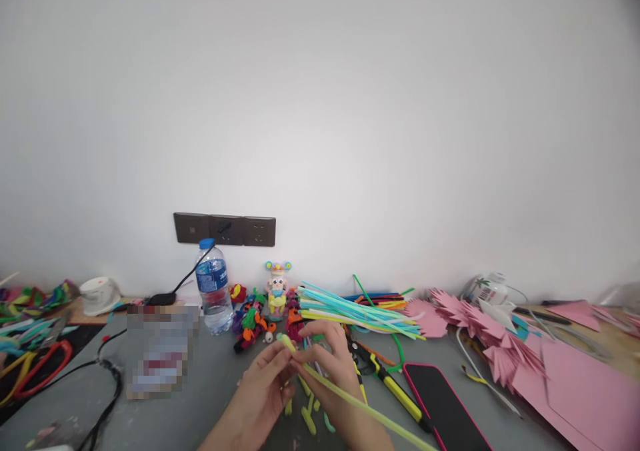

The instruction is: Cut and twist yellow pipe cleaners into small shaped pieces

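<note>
A long pale-yellow pipe cleaner [360, 403] runs from between my hands down toward the lower right. Its upper end is bent into a short thick tip. My left hand [265, 388] pinches it near that tip, thumb and forefinger pressed together. My right hand [330, 364] bends over it from the other side, its fingertips meeting the left ones on the pipe cleaner. Below both hands, several short yellow pipe-cleaner pieces [309, 421] lie on the grey table, partly hidden by the hands.
Behind stand a water bottle [213, 288] and a toy figure [277, 292], beside a bundle of pipe cleaners [360, 311]. To the right are yellow-handled pliers [400, 392], a phone [445, 408] and pink paper [590, 384]. Left lie red-handled scissors [45, 371] and black cables [113, 384].
</note>
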The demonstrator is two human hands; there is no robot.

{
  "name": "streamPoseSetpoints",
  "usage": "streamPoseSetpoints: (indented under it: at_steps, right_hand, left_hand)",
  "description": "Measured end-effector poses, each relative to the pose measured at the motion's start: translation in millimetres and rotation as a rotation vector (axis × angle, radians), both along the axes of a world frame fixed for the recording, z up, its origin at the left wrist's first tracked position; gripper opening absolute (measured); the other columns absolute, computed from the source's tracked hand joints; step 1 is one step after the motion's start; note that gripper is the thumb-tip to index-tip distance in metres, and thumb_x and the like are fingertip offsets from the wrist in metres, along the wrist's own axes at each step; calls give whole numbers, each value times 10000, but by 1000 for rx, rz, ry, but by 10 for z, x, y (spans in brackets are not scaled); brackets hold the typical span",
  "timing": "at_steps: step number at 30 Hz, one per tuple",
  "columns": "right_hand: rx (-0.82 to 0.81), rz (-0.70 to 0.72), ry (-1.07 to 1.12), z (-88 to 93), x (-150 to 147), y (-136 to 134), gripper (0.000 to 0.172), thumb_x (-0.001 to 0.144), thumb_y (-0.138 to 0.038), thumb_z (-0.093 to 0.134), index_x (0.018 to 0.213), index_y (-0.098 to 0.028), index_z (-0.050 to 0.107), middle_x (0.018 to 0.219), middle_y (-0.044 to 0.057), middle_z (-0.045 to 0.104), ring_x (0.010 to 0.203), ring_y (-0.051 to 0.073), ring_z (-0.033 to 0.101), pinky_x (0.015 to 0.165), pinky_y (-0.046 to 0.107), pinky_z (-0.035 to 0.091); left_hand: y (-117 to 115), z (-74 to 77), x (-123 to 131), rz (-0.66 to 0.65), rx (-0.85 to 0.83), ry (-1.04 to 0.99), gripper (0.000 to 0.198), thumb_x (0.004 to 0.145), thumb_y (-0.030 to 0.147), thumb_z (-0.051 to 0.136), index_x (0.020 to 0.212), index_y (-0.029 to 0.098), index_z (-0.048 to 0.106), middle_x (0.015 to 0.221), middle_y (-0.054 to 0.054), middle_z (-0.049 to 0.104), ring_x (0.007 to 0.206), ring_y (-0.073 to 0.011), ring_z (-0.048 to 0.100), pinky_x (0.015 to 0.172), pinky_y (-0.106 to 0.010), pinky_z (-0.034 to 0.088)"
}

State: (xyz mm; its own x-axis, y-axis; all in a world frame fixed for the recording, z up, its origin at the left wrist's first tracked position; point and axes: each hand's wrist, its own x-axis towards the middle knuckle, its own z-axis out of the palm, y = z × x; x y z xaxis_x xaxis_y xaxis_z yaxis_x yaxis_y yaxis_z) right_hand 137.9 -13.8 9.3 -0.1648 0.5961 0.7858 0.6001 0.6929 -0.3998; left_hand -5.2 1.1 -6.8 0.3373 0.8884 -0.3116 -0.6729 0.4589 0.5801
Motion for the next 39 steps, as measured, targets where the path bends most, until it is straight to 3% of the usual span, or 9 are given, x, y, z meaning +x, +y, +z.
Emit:
streamPoseSetpoints:
  at_steps: [13,21,27,32,39]
  right_hand:
    - [-6,49,-59,19,23,42,208,838,-99,597,922,-273,675,987,55,636,939,222,573,803,363,435]
    - [-254,157,311,43,40,73,106,891,-244,571,867,-233,673,1010,76,633,996,232,580,875,349,448]
    - [-467,305,436,25,24,104,211,907,-370,542,817,-203,634,936,75,628,922,223,591,825,320,458]
    - [-511,295,492,-21,39,136,239,893,-395,564,795,-185,624,881,66,635,875,216,591,812,314,453]
    - [-562,299,610,-42,41,141,259,888,-413,572,823,-176,656,783,61,672,772,209,611,727,306,467]
  left_hand:
    - [51,81,-95,66,107,166,379,520,348,891,783,163,691,705,14,669,631,-96,601,493,-159,389]
    - [40,125,-121,-33,267,322,374,552,367,873,801,158,687,642,27,618,554,-70,504,505,-163,372]
    - [-5,117,-110,-276,445,514,415,646,482,788,836,123,701,752,-70,713,631,-140,631,492,-187,367]
    - [-11,126,-100,-245,309,464,457,619,498,800,862,156,619,797,-63,734,644,-155,684,519,-188,419]
    - [47,98,-116,-45,119,247,406,596,373,859,842,200,587,889,4,695,705,-112,662,495,-158,451]
